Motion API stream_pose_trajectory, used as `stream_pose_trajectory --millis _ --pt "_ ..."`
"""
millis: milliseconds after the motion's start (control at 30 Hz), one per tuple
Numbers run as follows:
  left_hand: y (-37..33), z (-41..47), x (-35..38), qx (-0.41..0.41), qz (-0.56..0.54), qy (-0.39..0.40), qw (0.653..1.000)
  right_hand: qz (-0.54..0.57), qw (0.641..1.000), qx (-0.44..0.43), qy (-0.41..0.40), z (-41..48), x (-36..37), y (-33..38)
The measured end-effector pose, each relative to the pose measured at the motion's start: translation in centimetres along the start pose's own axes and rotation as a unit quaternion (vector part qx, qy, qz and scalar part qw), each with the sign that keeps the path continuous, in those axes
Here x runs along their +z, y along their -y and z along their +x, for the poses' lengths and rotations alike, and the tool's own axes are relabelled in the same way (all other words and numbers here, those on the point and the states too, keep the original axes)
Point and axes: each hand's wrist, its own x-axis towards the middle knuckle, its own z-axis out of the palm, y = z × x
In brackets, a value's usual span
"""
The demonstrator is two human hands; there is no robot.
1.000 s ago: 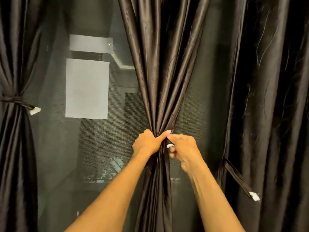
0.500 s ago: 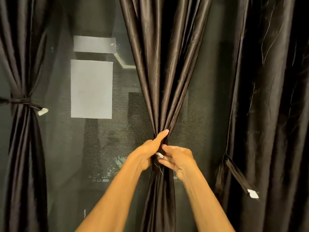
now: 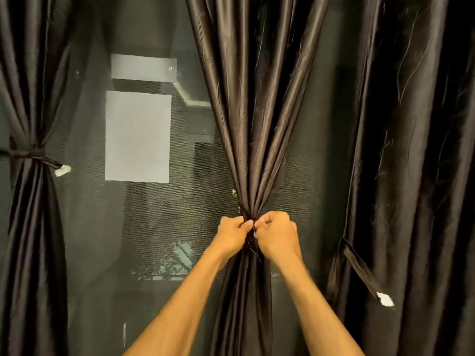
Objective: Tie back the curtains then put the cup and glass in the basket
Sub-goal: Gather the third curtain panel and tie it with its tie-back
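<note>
Three dark brown satin curtains hang before a mesh-screened window. The middle curtain [image 3: 257, 124] is gathered into a narrow bunch at its waist. My left hand [image 3: 232, 233] and my right hand [image 3: 276, 236] both grip that bunch, fists pressed together, fingers curled round the dark tie band there; the band itself is mostly hidden under my fingers. The left curtain [image 3: 28, 227] is bound by its tie band [image 3: 30, 154]. The right curtain [image 3: 411, 176] hangs loose, its tie band [image 3: 359, 273] dangling with a white end. No cup, glass or basket is in view.
Behind the curtains a dark mesh screen [image 3: 102, 227] covers the window, with pale building walls [image 3: 137, 136] seen through it. A white tag [image 3: 63, 170] sticks out from the left curtain's tie.
Both hands have closed into fists at the middle curtain's waist and drawn together; half a second ago the left thumb pointed up and the right fingers were looser and lower.
</note>
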Motion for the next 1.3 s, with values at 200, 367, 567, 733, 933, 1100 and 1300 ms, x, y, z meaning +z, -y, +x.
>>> stream_pose_trajectory --millis 200,367,567,733,933,1100,1300 --pt "-1.0 0.4 -0.4 -0.035 0.012 0.023 0.999 0.171 0.980 0.082 0.051 -0.9 0.5 -0.4" --pt "-1.1 0.3 0.0 -0.095 -0.112 -0.002 0.989 0.143 0.986 0.085 -0.006 -1.5 1.7 -1.5" --pt "-1.1 0.2 0.8 -0.109 -0.141 -0.043 0.983 0.161 0.984 0.049 -0.050 -2.1 3.1 -2.3" --pt "-1.3 -0.4 0.5 -0.109 -0.161 -0.014 0.981 0.196 0.978 0.044 -0.061 -2.5 3.1 -2.7" --pt "-0.9 -0.4 0.3 -0.088 -0.183 0.019 0.979 0.292 0.951 0.100 -0.010 -3.2 2.2 -2.6" --pt "-0.6 -0.4 -0.8 -0.087 -0.184 0.069 0.977 0.347 0.935 0.067 0.015 -3.4 1.7 -3.2" --pt "-0.8 -0.4 -1.4 -0.091 -0.161 0.090 0.979 0.320 0.947 0.004 -0.003 -3.2 1.5 -3.6"
